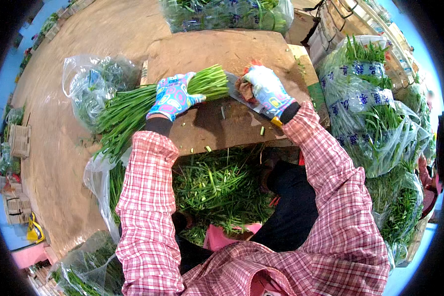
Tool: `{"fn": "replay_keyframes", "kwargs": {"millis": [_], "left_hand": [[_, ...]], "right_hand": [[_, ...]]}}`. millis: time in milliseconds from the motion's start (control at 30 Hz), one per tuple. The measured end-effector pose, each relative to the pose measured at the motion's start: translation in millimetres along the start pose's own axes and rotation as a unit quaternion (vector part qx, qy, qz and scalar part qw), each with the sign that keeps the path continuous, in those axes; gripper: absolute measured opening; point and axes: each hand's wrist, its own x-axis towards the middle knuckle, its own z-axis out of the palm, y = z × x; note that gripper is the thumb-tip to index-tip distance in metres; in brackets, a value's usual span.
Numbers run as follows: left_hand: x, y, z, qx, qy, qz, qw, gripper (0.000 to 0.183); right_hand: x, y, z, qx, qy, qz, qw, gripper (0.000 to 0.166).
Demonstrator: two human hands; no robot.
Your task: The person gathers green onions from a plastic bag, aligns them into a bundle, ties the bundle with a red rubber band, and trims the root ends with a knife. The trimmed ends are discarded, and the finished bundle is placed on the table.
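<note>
My left hand, in a patterned glove, is closed around a thick bunch of long green stems that look like garlic chives. The pale, evenly cut ends point right, and the leaves hang over the left edge of the brown board. My right hand, gloved alike, grips a knife whose wide grey blade lies close beside the cut ends; whether it touches them I cannot tell. Brown cloth is bunched at the fingers of this hand, partly hiding the knife. A yellow piece shows below the wrist.
Cut leaves and scraps are heaped below the board, between my legs. A clear bag of greens stands left of the board. Bagged greens are stacked at right, and another bag lies beyond the board.
</note>
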Motion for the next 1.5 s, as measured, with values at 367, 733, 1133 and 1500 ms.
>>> {"fn": "replay_keyframes", "kwargs": {"millis": [367,733,1133,1500], "left_hand": [[-7.2,4.0,-5.0,-0.004,0.008,-0.003,1.000,0.081],[-49.6,-24.2,0.4,0.042,0.088,-0.011,0.995,0.102],[-113.8,-2.8,-9.7,-0.225,0.329,-0.121,0.909,0.075],[-229.3,109.9,44.1,-0.927,0.108,-0.235,0.270,0.050]], "right_hand": [[2.1,17.7,-15.0,-0.094,-0.223,0.206,0.948,0.030],[89.8,-31.6,23.7,-0.011,-0.301,0.070,0.951,0.106],[47.6,-95.9,-10.5,0.008,-0.170,0.109,0.979,0.060],[-42.8,-187.8,-20.9,0.134,-0.235,0.247,0.930,0.101]]}}
